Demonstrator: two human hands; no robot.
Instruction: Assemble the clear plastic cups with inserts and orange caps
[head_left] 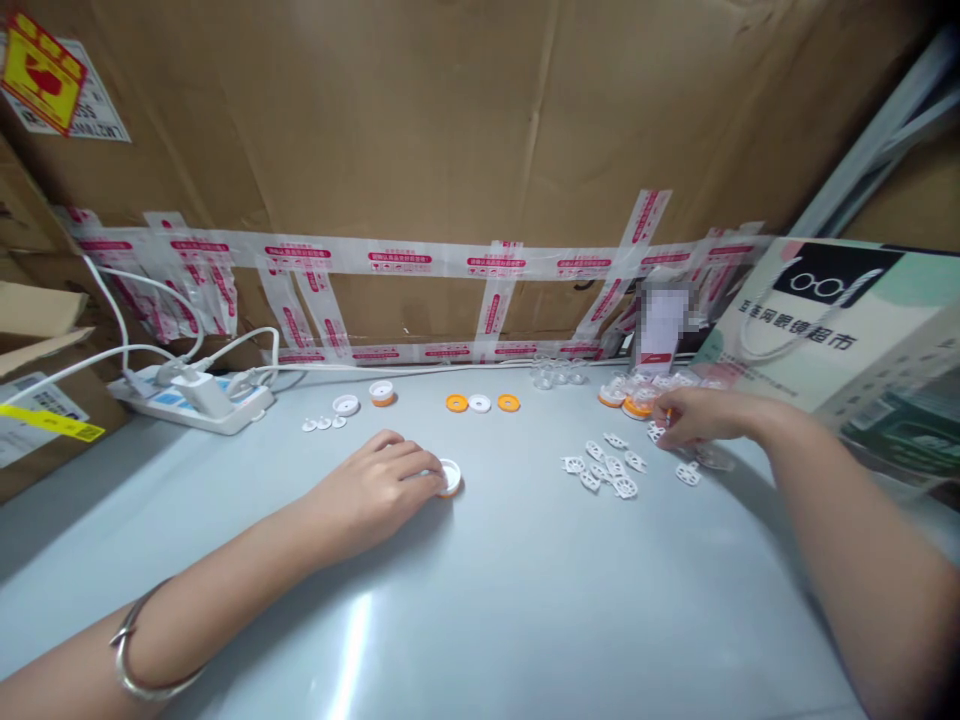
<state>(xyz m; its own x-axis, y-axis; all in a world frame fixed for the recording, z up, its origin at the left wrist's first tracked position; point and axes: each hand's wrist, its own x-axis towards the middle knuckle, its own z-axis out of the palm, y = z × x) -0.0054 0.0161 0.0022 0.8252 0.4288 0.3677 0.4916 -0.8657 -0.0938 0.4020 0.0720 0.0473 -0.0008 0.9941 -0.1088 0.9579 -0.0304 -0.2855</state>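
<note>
My left hand (pixel 386 485) rests on the table with its fingertips closed on the near side of a round white-and-orange plastic case (pixel 450 478). Far to the right, my right hand (pixel 686 415) has its fingers pinched together, pointing down beside a white openwork plastic piece (pixel 655 433). What those fingers hold, if anything, is hidden. Behind them lies a pile of clear and orange round parts (pixel 637 408). Several white openwork pieces (pixel 615 467) lie scattered left of my right hand, and another white piece (pixel 688 473) sits just below it.
Along the back are an orange ring (pixel 508 403), a white ring (pixel 479 404), a white-and-orange case (pixel 382 393), small white discs (pixel 323 423) and clear parts (pixel 559 373). A power strip (pixel 202 400) stands left, a paper bag (pixel 795 330) right, a large taped carton (pixel 420 130) behind.
</note>
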